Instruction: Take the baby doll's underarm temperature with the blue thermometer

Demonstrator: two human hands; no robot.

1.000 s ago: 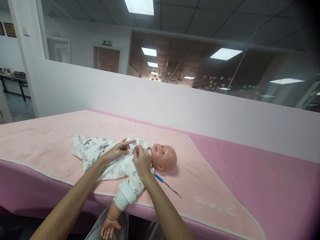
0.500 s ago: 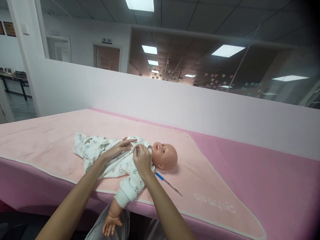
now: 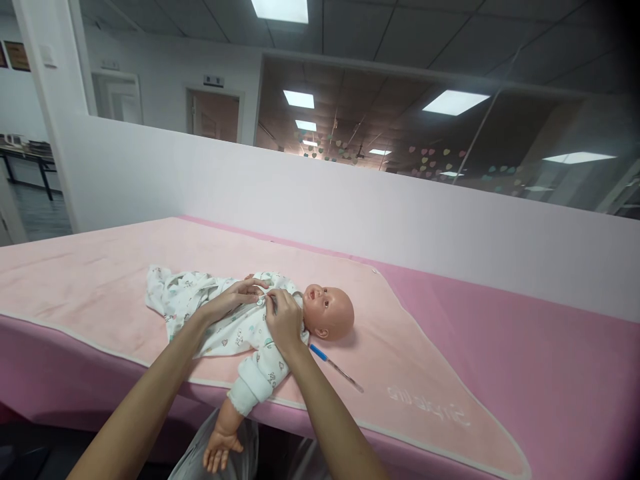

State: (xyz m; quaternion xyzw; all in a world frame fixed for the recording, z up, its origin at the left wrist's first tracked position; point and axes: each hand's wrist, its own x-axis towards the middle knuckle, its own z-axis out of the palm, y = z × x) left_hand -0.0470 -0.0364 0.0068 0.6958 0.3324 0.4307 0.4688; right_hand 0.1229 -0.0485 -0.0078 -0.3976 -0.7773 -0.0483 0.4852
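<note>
A baby doll [image 3: 336,313] lies on its back with its head to the right. It wears a white printed baby gown [image 3: 235,332], bunched toward the left end. My left hand [image 3: 234,298] rests over the doll's chest, its fingertips closed on the gown's front edge. Close by, my right hand [image 3: 284,320] pinches the same front edge near the neck. A small pale spot, perhaps a snap or tie, shows between the fingertips. The doll's near arm [image 3: 225,433] hangs past the table edge, its sleeve cuff folded back.
A blue-capped pen [image 3: 336,367] lies beside the doll's head. The doll is on a peach mat [image 3: 410,373] over a pink table cover [image 3: 565,347]. Behind the table runs a white low wall [image 3: 350,200] with glass above. A desk [image 3: 30,157] stands far left.
My left fingers have curled down from a more stretched pose and drawn slightly back. My right hand stays at the gown's front. Doll and pen keep their places.
</note>
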